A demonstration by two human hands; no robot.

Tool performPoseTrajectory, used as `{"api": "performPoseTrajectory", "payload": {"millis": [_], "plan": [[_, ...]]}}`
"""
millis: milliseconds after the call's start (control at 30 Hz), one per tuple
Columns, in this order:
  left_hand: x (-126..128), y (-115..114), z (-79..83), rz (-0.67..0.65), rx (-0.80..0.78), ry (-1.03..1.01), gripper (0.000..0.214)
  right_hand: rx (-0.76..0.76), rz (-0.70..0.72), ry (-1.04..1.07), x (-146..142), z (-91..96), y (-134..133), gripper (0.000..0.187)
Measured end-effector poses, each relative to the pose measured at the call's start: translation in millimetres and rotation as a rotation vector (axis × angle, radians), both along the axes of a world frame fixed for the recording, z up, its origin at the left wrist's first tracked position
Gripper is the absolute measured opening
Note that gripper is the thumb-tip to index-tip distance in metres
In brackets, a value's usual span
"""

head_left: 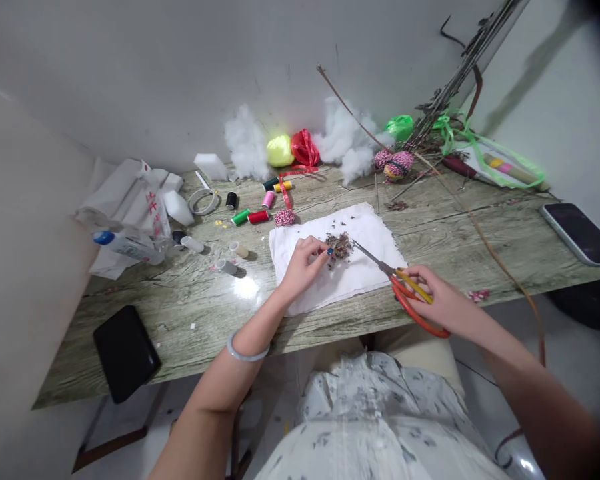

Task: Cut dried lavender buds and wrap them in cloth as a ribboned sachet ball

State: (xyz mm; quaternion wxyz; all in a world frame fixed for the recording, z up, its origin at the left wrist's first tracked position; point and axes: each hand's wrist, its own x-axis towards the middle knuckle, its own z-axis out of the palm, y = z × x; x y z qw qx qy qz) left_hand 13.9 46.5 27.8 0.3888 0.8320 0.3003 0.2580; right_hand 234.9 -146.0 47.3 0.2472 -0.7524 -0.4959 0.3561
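A small heap of dried brown plant bits [339, 248] lies on a white cloth [300, 287] near the table's front edge. At the heap's left side, my left hand [305, 263] has its thumb and fingers pinched together; whatever is between the fingertips is too small to make out. My right hand [433, 293] grips scissors [397, 277] by their red and yellow handles. Their blades point up and left, with the tips close to the heap's right edge. A few loose crumbs are scattered on the cloth around the heap.
Several thread spools [259, 217] and a ball of twine [285, 217] sit behind the cloth. White stuffing [247, 143] lines the wall. Small bottles [226, 267], a black case [127, 352] and a water bottle [130, 247] stand left. A phone [583, 232] and dry stems [455, 83] are right.
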Motion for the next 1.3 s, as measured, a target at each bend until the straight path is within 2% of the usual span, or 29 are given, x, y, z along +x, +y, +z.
{"api": "performPoseTrajectory", "payload": {"millis": [100,200,367,667,867,1033,1300], "plan": [[-1,1,-0.7,0.020,0.067,0.009,0.016,0.030,-0.041,0.092,-8,-10.7,3,0.040],[-2,2,-0.6,0.020,0.127,0.030,0.016,0.005,-0.051,0.033,-14,-17.0,5,0.044],[-1,2,-0.5,0.014,0.183,0.079,0.014,0.016,-0.021,-0.012,-20,-17.0,9,0.043],[-1,2,-1.1,-0.021,0.264,0.125,0.012,0.010,-0.047,-0.028,-21,-17.9,19,0.043],[-1,0,-0.9,-0.022,0.295,0.158,0.010,-0.001,-0.047,0.028,-21,-14.7,19,0.032],[0,1,-2.4,-0.033,0.303,0.186,0.010,0.018,0.010,-0.044,-21,-10.2,20,0.022],[0,0,-4.0,-0.048,0.329,0.226,0.010,-0.023,0.061,-0.142,-16,-6.4,16,0.019]]}}
